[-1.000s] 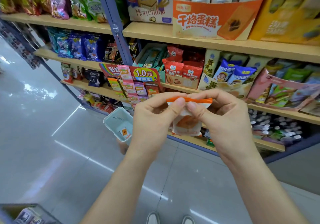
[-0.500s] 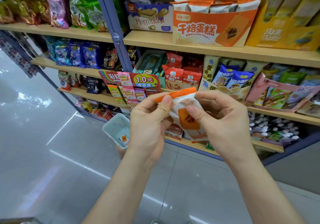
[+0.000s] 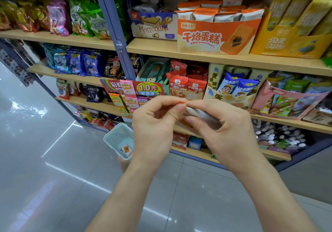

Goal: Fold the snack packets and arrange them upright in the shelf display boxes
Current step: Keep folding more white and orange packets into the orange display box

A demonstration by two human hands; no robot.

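A white snack packet (image 3: 201, 115) with an orange top edge is held in front of the shelves, tilted nearly flat and mostly hidden by fingers. My left hand (image 3: 154, 124) pinches its orange end between thumb and forefinger. My right hand (image 3: 222, 125) curls round its white body from the right. Up on the shelf stands the orange display box (image 3: 213, 37), with several matching orange-topped packets (image 3: 206, 12) upright inside it.
A pale green basket (image 3: 115, 138) stands on the floor below my left hand, with one orange-and-white packet (image 3: 126, 150) in it. Wooden shelves (image 3: 197, 55) hold other snack boxes. A blue upright post (image 3: 115, 30) and a hanging 1.0 price tag (image 3: 147, 88) lie left of my hands.
The packet has turned from upright and facing me to nearly flat, its orange edge folded down between my fingers. Both hands closed in round it. The view shifted slightly closer to the shelves.
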